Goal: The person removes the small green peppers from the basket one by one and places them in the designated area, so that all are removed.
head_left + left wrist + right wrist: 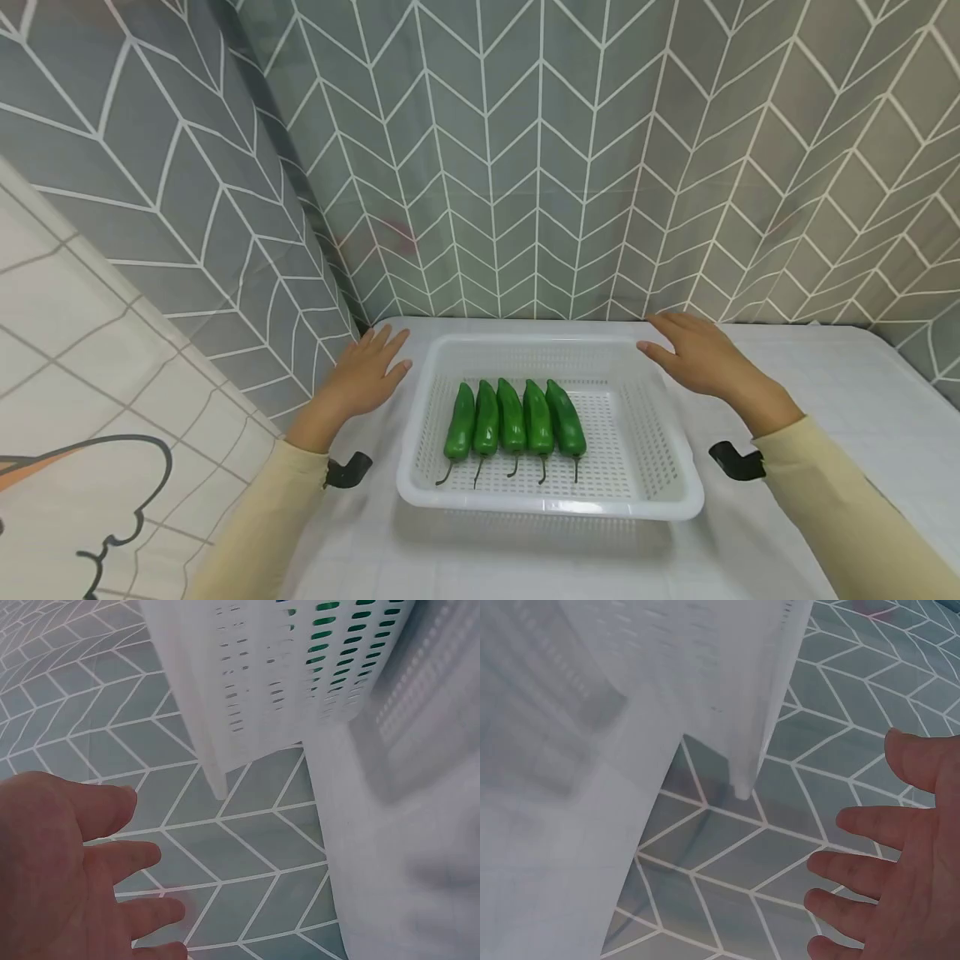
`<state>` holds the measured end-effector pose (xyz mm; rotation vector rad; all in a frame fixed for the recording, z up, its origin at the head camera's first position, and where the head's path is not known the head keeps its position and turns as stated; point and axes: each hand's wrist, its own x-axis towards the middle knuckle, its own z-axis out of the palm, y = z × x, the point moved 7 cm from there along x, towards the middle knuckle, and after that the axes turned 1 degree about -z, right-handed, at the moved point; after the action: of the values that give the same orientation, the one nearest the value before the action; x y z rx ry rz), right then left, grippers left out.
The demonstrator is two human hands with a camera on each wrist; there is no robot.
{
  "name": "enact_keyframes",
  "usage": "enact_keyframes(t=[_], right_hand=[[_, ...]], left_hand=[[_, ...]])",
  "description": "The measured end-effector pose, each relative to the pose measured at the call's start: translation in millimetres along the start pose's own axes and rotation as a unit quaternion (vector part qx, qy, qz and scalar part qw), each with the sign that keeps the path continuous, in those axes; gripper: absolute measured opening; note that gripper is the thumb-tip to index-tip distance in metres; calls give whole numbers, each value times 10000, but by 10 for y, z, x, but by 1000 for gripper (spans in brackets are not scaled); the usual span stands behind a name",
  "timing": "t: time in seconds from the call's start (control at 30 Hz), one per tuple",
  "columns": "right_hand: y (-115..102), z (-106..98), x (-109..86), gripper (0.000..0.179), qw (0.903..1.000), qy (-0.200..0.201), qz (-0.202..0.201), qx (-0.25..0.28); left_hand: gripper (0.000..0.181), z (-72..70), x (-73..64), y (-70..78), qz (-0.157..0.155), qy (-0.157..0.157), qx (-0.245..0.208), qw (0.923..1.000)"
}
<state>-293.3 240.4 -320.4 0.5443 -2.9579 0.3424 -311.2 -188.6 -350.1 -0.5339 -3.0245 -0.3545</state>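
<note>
A white perforated plastic basket [637, 507] stands on the white-covered table, with several green chili peppers [512, 417] lying side by side in its left and middle part, stems toward the near rim. To the left of the basket, my left hand [363, 373] is held with fingers spread, apart from the rim. Beyond the right rim, near the far right corner, my right hand [693, 354] is likewise extended with straight fingers. Both wrist views show bare fingers holding nothing, with the basket wall [255, 682] a short way off; green shows through its slots.
The white tablecloth [810, 375] runs under the basket to the table's far edge. A grey curtain [525, 167] with white chevron lines hangs behind and at the left. White patterned fabric [90, 350] lies at far left. Black wrist mounts [735, 461] stick out from the sleeves.
</note>
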Motion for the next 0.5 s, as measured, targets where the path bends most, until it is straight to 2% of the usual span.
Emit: enact_keyframes(t=[0.3, 0.5], right_hand=[[-152, -43, 45, 59, 9996, -202, -46, 171], [-223, -10, 87, 60, 9982, -309, -29, 506]], left_hand=[[57, 74, 31, 55, 106, -8, -303, 9995], [56, 128, 36, 68, 184, -35, -616, 9979]])
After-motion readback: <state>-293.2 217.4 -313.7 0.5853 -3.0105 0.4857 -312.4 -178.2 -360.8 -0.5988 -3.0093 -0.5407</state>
